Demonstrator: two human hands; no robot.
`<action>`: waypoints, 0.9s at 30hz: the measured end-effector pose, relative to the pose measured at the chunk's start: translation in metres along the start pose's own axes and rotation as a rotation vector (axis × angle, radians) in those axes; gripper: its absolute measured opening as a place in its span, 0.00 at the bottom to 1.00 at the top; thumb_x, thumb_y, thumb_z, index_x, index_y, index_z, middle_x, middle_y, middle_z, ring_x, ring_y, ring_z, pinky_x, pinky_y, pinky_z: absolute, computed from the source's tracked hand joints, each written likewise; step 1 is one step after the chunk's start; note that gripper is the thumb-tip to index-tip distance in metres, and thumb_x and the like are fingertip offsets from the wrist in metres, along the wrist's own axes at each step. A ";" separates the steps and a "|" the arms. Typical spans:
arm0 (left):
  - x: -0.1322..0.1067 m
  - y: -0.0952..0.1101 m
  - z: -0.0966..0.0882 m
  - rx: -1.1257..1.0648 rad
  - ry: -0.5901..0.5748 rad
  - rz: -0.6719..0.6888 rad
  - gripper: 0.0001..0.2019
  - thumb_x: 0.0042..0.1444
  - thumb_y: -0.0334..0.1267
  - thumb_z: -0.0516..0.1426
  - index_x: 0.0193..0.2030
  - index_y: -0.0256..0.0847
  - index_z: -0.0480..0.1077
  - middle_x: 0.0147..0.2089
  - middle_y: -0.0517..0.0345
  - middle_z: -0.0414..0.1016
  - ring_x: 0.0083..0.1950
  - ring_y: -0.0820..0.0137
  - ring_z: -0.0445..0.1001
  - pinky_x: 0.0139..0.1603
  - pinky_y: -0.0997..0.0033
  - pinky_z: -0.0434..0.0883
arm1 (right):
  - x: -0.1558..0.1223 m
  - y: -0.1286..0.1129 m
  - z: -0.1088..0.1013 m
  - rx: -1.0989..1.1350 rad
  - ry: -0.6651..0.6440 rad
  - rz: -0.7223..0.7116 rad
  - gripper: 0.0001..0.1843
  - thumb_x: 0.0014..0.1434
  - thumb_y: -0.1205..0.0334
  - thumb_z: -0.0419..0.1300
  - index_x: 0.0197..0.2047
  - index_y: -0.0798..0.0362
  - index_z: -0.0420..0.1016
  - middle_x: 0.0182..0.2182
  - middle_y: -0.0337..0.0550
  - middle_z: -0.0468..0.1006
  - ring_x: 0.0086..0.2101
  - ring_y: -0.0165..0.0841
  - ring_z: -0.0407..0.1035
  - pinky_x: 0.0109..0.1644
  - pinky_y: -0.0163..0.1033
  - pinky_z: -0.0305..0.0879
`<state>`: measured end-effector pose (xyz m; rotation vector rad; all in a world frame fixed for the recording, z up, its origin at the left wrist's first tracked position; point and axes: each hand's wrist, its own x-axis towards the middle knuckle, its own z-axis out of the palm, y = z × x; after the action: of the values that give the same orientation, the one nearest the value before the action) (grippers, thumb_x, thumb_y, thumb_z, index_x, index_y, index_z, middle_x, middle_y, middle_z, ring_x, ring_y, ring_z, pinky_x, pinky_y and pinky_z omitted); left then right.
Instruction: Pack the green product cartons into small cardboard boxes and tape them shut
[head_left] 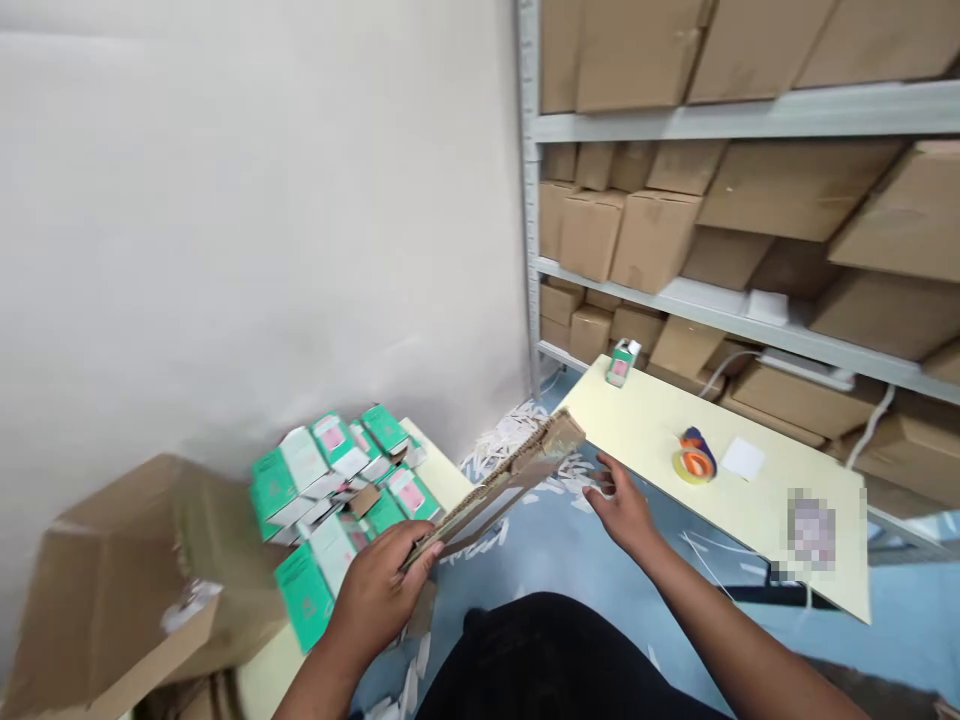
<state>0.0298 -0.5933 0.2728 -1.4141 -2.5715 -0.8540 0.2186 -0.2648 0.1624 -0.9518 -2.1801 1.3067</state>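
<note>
My left hand (391, 580) grips one end of a flat piece of brown cardboard (502, 490), its thumb on the near face. The cardboard is tilted, its far end rising to the right with a frayed, torn-looking edge. My right hand (619, 500) is off the cardboard, just right of its far end, fingers apart and holding nothing. To the left of my left hand, several green and white small boxes (306, 595) are heaped on a pale table (439, 475). Some of their flaps stand up.
A large open carton (105, 590) stands at the left. On the right-hand table (600, 410) are a green box (622, 363), tape rolls (695, 460) and a white paper (743, 458). Paper strips (510, 430) litter the blue floor. Metal shelves (720, 122) hold brown cartons.
</note>
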 end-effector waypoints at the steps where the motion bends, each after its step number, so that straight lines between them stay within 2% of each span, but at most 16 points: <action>1: 0.018 0.004 0.012 -0.008 -0.070 0.060 0.09 0.65 0.46 0.56 0.44 0.48 0.76 0.41 0.57 0.83 0.42 0.63 0.81 0.43 0.69 0.76 | 0.001 0.004 -0.013 0.009 0.049 -0.012 0.38 0.58 0.51 0.62 0.70 0.48 0.59 0.63 0.53 0.70 0.56 0.45 0.71 0.54 0.50 0.71; 3: 0.054 0.011 0.035 -0.023 -0.198 0.183 0.09 0.67 0.44 0.55 0.45 0.48 0.75 0.41 0.57 0.82 0.43 0.64 0.81 0.43 0.69 0.75 | 0.006 0.010 -0.033 0.041 0.106 -0.056 0.42 0.57 0.55 0.63 0.72 0.46 0.55 0.69 0.51 0.63 0.63 0.46 0.63 0.57 0.50 0.69; 5: 0.088 0.016 0.056 -0.040 -0.302 0.308 0.08 0.68 0.41 0.54 0.46 0.47 0.75 0.42 0.57 0.82 0.43 0.65 0.80 0.44 0.68 0.74 | 0.012 0.018 -0.046 0.102 0.124 -0.070 0.41 0.55 0.59 0.64 0.70 0.45 0.59 0.68 0.48 0.64 0.65 0.46 0.60 0.59 0.50 0.67; 8: 0.137 0.019 0.086 -0.071 -0.390 0.459 0.09 0.69 0.39 0.53 0.48 0.46 0.74 0.42 0.56 0.81 0.44 0.65 0.78 0.45 0.66 0.73 | 0.028 0.034 -0.055 0.286 0.162 0.011 0.26 0.52 0.62 0.64 0.55 0.48 0.74 0.54 0.46 0.79 0.56 0.44 0.70 0.57 0.48 0.68; 9: 0.153 0.017 0.095 -0.093 -0.407 0.493 0.09 0.69 0.39 0.53 0.48 0.46 0.74 0.42 0.56 0.81 0.44 0.65 0.78 0.45 0.66 0.73 | 0.034 0.039 -0.057 0.351 0.191 0.041 0.18 0.52 0.62 0.64 0.48 0.49 0.76 0.47 0.45 0.81 0.52 0.44 0.73 0.56 0.48 0.68; 11: 0.187 0.008 0.114 -0.162 -0.416 0.520 0.08 0.68 0.40 0.55 0.47 0.46 0.75 0.42 0.56 0.81 0.44 0.64 0.78 0.47 0.65 0.73 | 0.048 0.048 -0.059 0.443 0.271 0.072 0.07 0.50 0.63 0.64 0.35 0.49 0.75 0.37 0.43 0.82 0.46 0.42 0.74 0.53 0.46 0.69; 13: 0.222 -0.008 0.136 -0.261 -0.373 0.462 0.08 0.65 0.43 0.58 0.47 0.46 0.75 0.44 0.54 0.80 0.48 0.62 0.77 0.52 0.61 0.73 | 0.062 0.053 -0.060 0.485 0.392 0.089 0.05 0.48 0.63 0.65 0.29 0.49 0.72 0.32 0.41 0.80 0.43 0.41 0.74 0.51 0.45 0.68; 16: 0.274 -0.033 0.176 -0.500 -0.305 0.226 0.18 0.60 0.46 0.63 0.55 0.45 0.72 0.55 0.50 0.77 0.58 0.58 0.75 0.61 0.55 0.70 | 0.084 0.055 -0.059 0.480 0.574 0.156 0.07 0.47 0.61 0.66 0.29 0.49 0.72 0.31 0.41 0.80 0.39 0.40 0.74 0.46 0.43 0.68; 18: 0.305 -0.042 0.209 -0.737 -0.372 0.082 0.27 0.57 0.48 0.64 0.61 0.44 0.66 0.61 0.48 0.73 0.63 0.58 0.72 0.63 0.55 0.69 | 0.098 0.057 -0.059 0.452 0.654 0.196 0.08 0.47 0.59 0.66 0.30 0.50 0.73 0.30 0.40 0.79 0.35 0.38 0.72 0.42 0.42 0.67; 20: 0.331 -0.040 0.243 -0.935 -0.523 0.012 0.31 0.54 0.49 0.65 0.63 0.43 0.63 0.62 0.47 0.72 0.64 0.58 0.72 0.64 0.55 0.69 | 0.111 0.060 -0.059 0.408 0.706 0.214 0.07 0.48 0.58 0.65 0.30 0.50 0.73 0.29 0.39 0.78 0.33 0.37 0.71 0.41 0.41 0.66; 22: 0.350 -0.031 0.273 -1.037 -0.630 -0.028 0.30 0.52 0.48 0.66 0.60 0.42 0.65 0.59 0.48 0.74 0.61 0.59 0.74 0.64 0.54 0.69 | 0.122 0.067 -0.062 0.369 0.728 0.227 0.08 0.49 0.58 0.64 0.32 0.51 0.75 0.31 0.40 0.79 0.35 0.38 0.71 0.43 0.42 0.67; 25: 0.369 -0.018 0.308 -1.116 -0.673 -0.083 0.28 0.51 0.48 0.67 0.56 0.42 0.65 0.53 0.51 0.76 0.56 0.60 0.77 0.62 0.54 0.70 | 0.138 0.083 -0.071 0.344 0.722 0.235 0.14 0.48 0.59 0.64 0.40 0.51 0.78 0.40 0.44 0.82 0.43 0.42 0.74 0.49 0.45 0.69; 27: 0.379 -0.013 0.324 -1.143 -0.687 -0.105 0.31 0.50 0.48 0.68 0.57 0.43 0.63 0.53 0.52 0.76 0.56 0.61 0.76 0.62 0.54 0.70 | 0.147 0.096 -0.080 0.298 0.699 0.232 0.19 0.48 0.59 0.64 0.45 0.50 0.78 0.46 0.46 0.82 0.47 0.44 0.74 0.52 0.47 0.69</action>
<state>-0.1355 -0.1483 0.1194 -2.0772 -2.6257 -2.4898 0.2048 -0.0780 0.1161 -1.3151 -1.3403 1.1205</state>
